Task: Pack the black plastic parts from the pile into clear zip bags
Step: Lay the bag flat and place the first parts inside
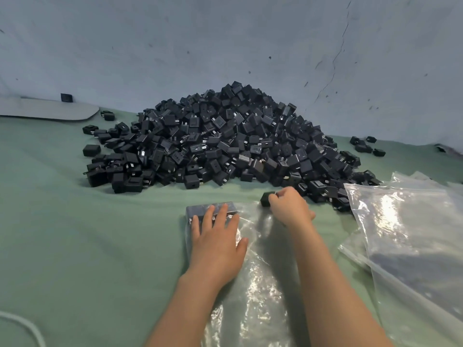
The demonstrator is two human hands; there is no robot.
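Left hand [216, 236], fingers flat, presses zip bag [253, 284]. Right hand [288, 207], at its 1 o'clock, pinches black part [265, 198]. Pile [225, 141] at 12.

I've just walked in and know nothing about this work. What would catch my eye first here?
The big pile of black parts, heaped on the green cloth against the wall in the middle. In front of it, the left hand presses flat on a clear bag with parts already inside, while the right hand pinches one part at the pile's near edge. Shiny spare bags lie to the right.
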